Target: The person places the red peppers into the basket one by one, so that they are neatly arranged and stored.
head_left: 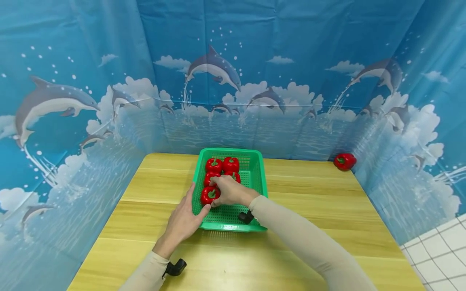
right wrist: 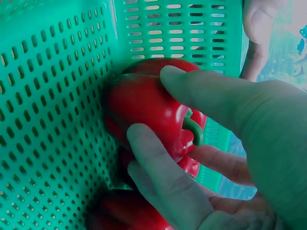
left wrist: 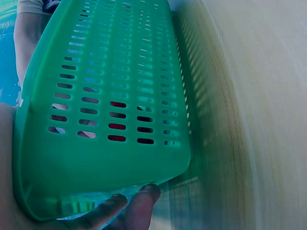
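A green plastic basket [head_left: 234,228] with slotted walls holds several red bell peppers, stems up, along its left and back. My right hand [head_left: 230,190] reaches in from the right and grips the front-left bell pepper [head_left: 207,195]. In the right wrist view, the thumb and fingertips press against the sides of this bell pepper [right wrist: 144,103], its green stem pointing right. My left hand [head_left: 183,218] grips the basket's left side near the front corner, the thumb at the rim and the fingers outside, against the basket wall [left wrist: 100,163]. The right hand partly covers the pepper [head_left: 235,177] behind it.
The basket stands on a wooden table [head_left: 313,194]. Another red bell pepper [head_left: 345,161] lies at the table's far right corner. A blue dolphin-print curtain [head_left: 255,81] hangs behind the table and along both sides.
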The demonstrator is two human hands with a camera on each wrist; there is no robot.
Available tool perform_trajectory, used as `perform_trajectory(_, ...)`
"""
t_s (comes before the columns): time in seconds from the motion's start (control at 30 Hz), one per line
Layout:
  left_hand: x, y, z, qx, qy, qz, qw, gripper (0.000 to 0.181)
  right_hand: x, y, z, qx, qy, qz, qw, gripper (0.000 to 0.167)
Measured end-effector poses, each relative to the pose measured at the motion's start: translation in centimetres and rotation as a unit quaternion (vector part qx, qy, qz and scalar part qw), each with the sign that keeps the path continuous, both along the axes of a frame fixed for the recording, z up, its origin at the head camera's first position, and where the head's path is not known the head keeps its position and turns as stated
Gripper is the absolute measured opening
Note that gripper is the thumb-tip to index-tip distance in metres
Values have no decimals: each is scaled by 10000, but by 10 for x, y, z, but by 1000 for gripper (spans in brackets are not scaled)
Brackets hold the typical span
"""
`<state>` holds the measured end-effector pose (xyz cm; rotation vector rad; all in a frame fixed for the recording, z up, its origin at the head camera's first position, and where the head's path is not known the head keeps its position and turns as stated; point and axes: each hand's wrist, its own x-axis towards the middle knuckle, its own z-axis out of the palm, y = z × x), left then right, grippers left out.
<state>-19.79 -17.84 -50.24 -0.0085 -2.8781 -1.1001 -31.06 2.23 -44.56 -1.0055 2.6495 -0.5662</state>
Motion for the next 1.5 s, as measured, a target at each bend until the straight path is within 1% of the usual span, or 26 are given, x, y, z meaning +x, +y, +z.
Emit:
perform_trajectory(0.17,-2,1,1,-28,1,-7,10000,101,1,3,6,-1,74,90,9999,75)
perform_trajectory(0.3,-2,1,1,-29,13,-44,10000,100,2,7,9,26,106,99,9999,73)
perform_trajectory(0.47,2,0,2,-34,24,-11,10000,98,3,18,14,-187,58,54,9998,67)
perform_trajectory(0.57,3,1,-1,-25,39,52,10000,98,2,27,19,-365,-24,-17,9993,63)
perform_trajectory(0.63,2,1,-2,-34,47,85,9999,98,0,33,24,-474,-102,-115,9988,62)
perform_trajectory(0.77,0,2,-1,-59,145,121,9998,97,-7,50,35,-623,-35,-325,9975,61)
perform_trajectory(0.87,-1,3,-1,-46,161,142,9998,98,-13,67,38,-769,135,-403,9961,57)
perform_trajectory(0.97,0,3,-1,-40,157,150,9998,98,-20,87,39,-1054,215,-497,9930,53)
perform_trajectory(1.1,2,2,-2,-44,183,159,9997,97,-37,117,31,-1428,392,-646,9869,48)
perform_trajectory(1.2,2,2,-3,-26,187,219,9996,97,-51,142,23,-1531,677,-810,9826,46)
perform_trajectory(1.33,1,2,-2,-9,226,239,9995,96,-70,188,9,-1389,1141,-1263,9756,50)
perform_trajectory(1.37,1,2,-1,-1,242,228,9994,96,-73,202,5,-1327,1202,-1398,9739,51)
perform_trajectory(1.43,1,2,-1,15,230,208,9995,96,-80,229,-5,-1204,1216,-1673,9709,55)
perform_trajectory(1.5,1,3,-2,21,220,198,9996,95,-86,257,-15,-1138,1134,-1932,9679,58)
